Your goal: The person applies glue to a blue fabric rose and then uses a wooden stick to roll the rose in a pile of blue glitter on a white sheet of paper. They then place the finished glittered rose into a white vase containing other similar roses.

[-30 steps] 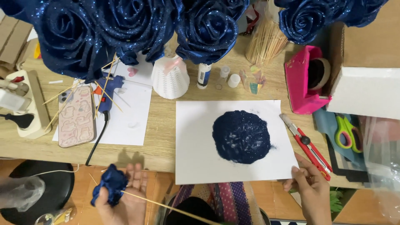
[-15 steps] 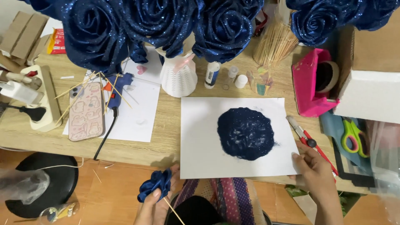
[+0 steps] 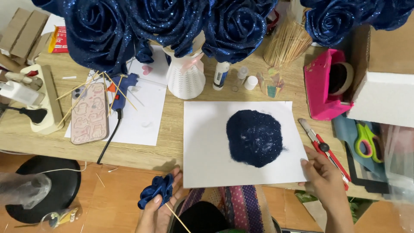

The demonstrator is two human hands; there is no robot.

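The small dark blue fabric rose point(image 3: 156, 195) sits on a thin wooden skewer point(image 3: 177, 218) in the left hand point(image 3: 158, 210), below the near edge of the table point(image 3: 142, 152) and close to the person's lap. The fingers are clamped around the base of the bloom, thumb lying over the petals, with the stick running down and to the right out of the grip. A second ago the rose was held further left and lower; it has since travelled rightward, so it now hangs just short of the corner of the white paper sheet point(image 3: 207, 142).

On that sheet lies a heap of dark blue glitter point(image 3: 255, 137), roughly round. The right hand point(image 3: 322, 177) rests on the sheet's lower right corner, fingers together and flat, pinning the paper; it has stayed on that corner throughout. With the bloom brought nearer the heap and the paper held down, the rose looks about ready to meet the glitter, though it is still apart from it.

Just beside the right hand lies a red utility knife point(image 3: 324, 149). Further out stand a pink tape dispenser point(image 3: 327, 86), a white ribbed vase point(image 3: 186, 78) carrying large glittered blue roses point(image 3: 172, 21), a bundle of skewers point(image 3: 286, 41), a glue stick point(image 3: 221, 74), a blue glue gun point(image 3: 123, 88) and a phone point(image 3: 89, 113) in a patterned case.
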